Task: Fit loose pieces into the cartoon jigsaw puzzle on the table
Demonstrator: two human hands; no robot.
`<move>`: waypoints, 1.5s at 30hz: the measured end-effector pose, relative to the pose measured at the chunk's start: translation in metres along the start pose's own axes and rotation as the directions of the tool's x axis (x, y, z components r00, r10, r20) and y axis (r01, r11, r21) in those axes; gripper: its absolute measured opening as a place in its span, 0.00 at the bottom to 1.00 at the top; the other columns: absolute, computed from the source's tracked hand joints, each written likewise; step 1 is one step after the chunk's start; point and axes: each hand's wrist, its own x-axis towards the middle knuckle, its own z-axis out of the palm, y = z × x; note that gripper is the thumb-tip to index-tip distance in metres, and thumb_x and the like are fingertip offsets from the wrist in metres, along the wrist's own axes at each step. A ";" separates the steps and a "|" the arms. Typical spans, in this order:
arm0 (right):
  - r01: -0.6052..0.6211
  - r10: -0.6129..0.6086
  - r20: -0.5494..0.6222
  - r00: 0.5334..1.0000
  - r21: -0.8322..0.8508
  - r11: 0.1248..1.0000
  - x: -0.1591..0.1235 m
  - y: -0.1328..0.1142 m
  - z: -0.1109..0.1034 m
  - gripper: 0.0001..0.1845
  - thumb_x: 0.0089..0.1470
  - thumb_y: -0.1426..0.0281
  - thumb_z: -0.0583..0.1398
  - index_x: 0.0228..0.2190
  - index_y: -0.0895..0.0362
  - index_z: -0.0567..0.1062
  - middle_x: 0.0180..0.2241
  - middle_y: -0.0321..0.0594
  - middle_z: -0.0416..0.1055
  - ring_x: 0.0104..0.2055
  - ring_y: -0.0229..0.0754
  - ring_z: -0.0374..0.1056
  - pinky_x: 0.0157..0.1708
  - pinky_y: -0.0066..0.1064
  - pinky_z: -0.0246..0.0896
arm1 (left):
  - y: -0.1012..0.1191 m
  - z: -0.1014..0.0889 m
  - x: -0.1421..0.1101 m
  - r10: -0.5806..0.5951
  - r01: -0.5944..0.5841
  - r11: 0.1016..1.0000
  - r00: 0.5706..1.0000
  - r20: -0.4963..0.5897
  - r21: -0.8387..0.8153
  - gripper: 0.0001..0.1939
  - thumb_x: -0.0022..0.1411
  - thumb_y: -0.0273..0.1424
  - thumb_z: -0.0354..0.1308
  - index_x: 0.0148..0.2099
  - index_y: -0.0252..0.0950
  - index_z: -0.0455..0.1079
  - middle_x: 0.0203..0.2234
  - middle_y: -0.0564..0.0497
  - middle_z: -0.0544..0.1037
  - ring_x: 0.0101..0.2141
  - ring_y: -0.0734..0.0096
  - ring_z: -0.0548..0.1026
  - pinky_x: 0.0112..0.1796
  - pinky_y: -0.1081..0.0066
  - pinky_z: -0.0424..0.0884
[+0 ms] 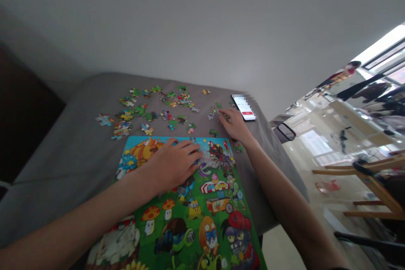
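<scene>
"What surface do you have?"
"I'm seeing grey cloth [63, 168] at centre, below a pale wall [202, 29]; a wooden chair [381, 192] stands on the glossy floor [278, 242], right of frame."
"The puzzle board [193, 209]?"
"Lower centre, the left hand [175, 160] laid loosely on it, gripping nothing. The right hand [236, 125] is by loose pieces [126, 114], near the phone [244, 107]; I can't tell whether it's grasping one."

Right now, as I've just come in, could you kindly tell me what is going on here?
A person's left hand lies across a colourful cartoon board. The right hand reaches among loose puzzle pieces beyond it, close to a phone; whether it grips a piece is unclear. The pieces lie scattered on grey cloth.
</scene>
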 end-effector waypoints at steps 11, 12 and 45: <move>-0.030 0.032 0.083 0.996 -0.028 0.999 0.020 -0.006 0.011 0.17 0.61 0.59 0.62 0.48 0.51 0.83 0.55 0.50 0.74 0.62 0.58 0.62 0.64 0.56 0.47 | -0.002 -0.001 0.000 0.001 0.000 1.000 0.999 0.034 -0.032 0.14 0.74 0.36 0.56 0.59 0.44 0.73 0.60 0.51 0.77 0.58 0.57 0.74 0.54 0.56 0.66; -0.027 0.027 0.087 0.996 -0.010 1.000 0.018 -0.005 0.012 0.16 0.61 0.59 0.63 0.46 0.51 0.84 0.54 0.49 0.74 0.62 0.58 0.62 0.64 0.56 0.47 | -0.001 -0.001 0.000 0.000 0.001 0.999 0.999 0.034 -0.032 0.14 0.75 0.36 0.56 0.59 0.44 0.73 0.60 0.50 0.77 0.58 0.57 0.73 0.54 0.55 0.66; 0.135 -0.407 0.496 0.767 0.496 0.858 -0.063 -0.087 -0.041 0.11 0.54 0.77 0.71 0.34 0.54 0.74 0.34 0.32 0.72 0.35 0.36 0.69 0.37 0.28 0.64 | -0.010 0.006 -0.001 0.075 -0.075 0.997 0.997 0.003 -0.012 0.16 0.72 0.26 0.50 0.56 0.41 0.74 0.60 0.49 0.77 0.58 0.55 0.74 0.54 0.55 0.66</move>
